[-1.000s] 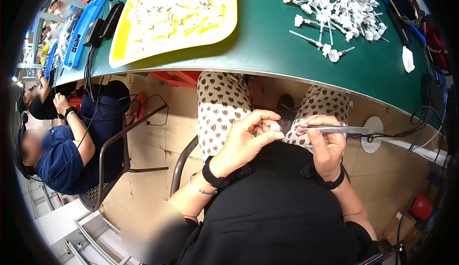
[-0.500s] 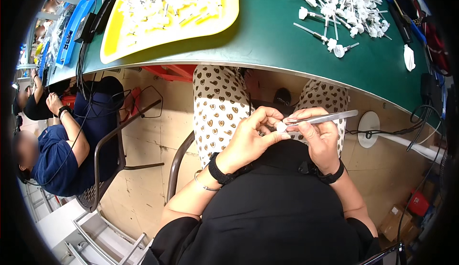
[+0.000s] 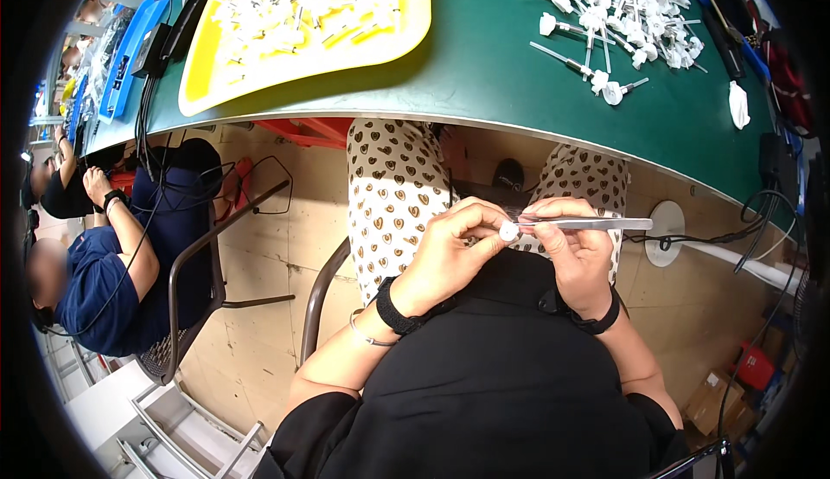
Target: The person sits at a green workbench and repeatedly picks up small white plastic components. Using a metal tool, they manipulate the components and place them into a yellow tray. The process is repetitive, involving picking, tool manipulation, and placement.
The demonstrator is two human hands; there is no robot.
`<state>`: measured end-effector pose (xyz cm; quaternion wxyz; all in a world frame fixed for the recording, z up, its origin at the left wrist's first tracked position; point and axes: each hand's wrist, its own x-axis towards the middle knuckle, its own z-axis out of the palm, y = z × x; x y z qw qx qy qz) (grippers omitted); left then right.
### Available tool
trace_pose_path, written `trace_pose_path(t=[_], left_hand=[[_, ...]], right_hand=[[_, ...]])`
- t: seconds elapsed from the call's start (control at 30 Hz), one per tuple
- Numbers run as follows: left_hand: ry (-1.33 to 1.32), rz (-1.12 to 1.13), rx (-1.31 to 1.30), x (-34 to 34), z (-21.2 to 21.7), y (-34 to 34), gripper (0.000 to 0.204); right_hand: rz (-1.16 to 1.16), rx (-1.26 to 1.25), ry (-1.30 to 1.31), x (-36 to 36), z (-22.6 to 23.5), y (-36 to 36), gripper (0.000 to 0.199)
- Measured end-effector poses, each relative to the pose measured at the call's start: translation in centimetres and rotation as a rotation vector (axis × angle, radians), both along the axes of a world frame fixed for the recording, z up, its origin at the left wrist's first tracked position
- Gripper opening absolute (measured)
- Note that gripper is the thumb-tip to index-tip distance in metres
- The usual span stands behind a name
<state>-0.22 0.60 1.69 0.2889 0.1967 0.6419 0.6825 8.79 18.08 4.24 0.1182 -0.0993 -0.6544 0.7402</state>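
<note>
Above my lap, my left hand [image 3: 462,250] pinches a small white plastic part [image 3: 508,232] with a round face between thumb and fingers. My right hand [image 3: 575,254] is closed around metal tweezers [image 3: 596,223], whose blunt end sticks out to the right. The tweezers' tips meet the white part or lie right beside it; fingers partly hide the contact. On the table ahead, a yellow tray [image 3: 203,90] holds many small white and metal pieces. To its right lies a loose pile of white plastic parts with thin metal tubes [image 3: 596,21].
The green table's [image 3: 484,73] front edge runs just beyond my knees. A single white piece [image 3: 738,105] lies near its right side. Black cables [image 3: 756,211] hang at the right. At the left, another person [image 3: 112,263] sits by a metal-framed chair [image 3: 177,306].
The tweezers have swung from tilted up at the right to nearly level. The white part has turned, showing its round face more plainly. Both hands stay close together.
</note>
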Motion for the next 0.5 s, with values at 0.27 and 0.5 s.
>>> trace_pose_path(t=[0.27,0.5], left_hand=[[0.108,0.009,0.007,0.08,-0.48,-0.05,0.01],[0.172,0.009,0.004,0.21,-0.64,0.01,0.013]], right_hand=[[-0.029,0.234,0.007,-0.14,-0.09,-0.43,0.013],[-0.024,0.357,0.039,-0.16,-0.46,-0.43,0.012]])
